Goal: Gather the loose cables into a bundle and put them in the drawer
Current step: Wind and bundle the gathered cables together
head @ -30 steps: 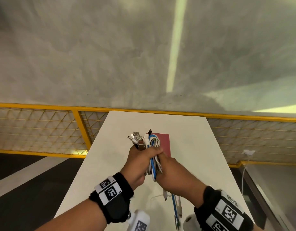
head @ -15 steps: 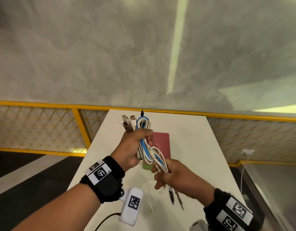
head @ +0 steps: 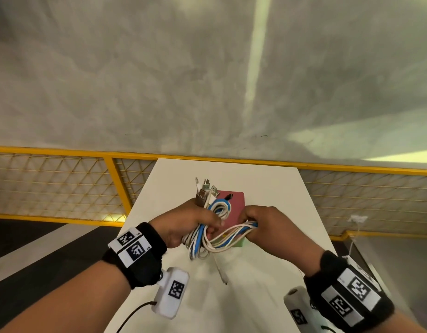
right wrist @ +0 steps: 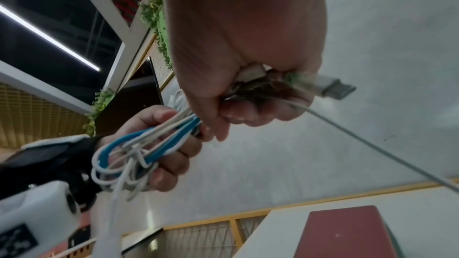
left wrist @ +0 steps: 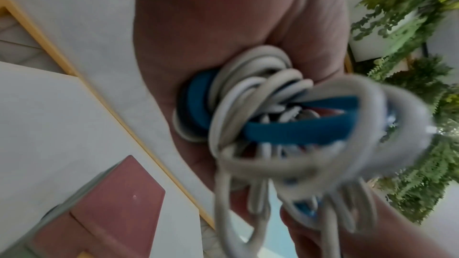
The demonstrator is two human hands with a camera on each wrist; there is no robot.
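The cables [head: 213, 233], white with a flat blue one among them, are held in the air above the desk [head: 267, 186], stretched between both hands over a red-topped box [head: 234, 200]. The left hand [head: 183, 224] is clenched round one end of the coil, with the metal plugs [head: 205, 188] sticking up out of the fist; the right hand [head: 260, 223] grips the other end of the loops, fingers curled tight, and the right wrist view shows a plug [right wrist: 332, 87] and a thin strand trailing out of that fist. They look light and limp: the loops sag between the hands and one white tail [head: 220, 270] hangs down toward the desk. Smooth jackets like these probably slide against one another, so a loose hold would likely let the coil spring open. The best place to hold is the middle of the coil, where all the strands cross, with the plugs tucked in and not pulled on, since the joints at the plugs are the weak spots. The hanging tail may snag on the box edge or the desk rim if it is not folded in first. The box, red on top with a pale green side, sits right under the hands; whether it holds the drawer I cannot tell, and no open drawer shows in any view. Beyond the desk runs a yellow mesh railing [head: 63, 186] and a grey wall [head: 159, 80]. Nothing else stands between the hands and the box.
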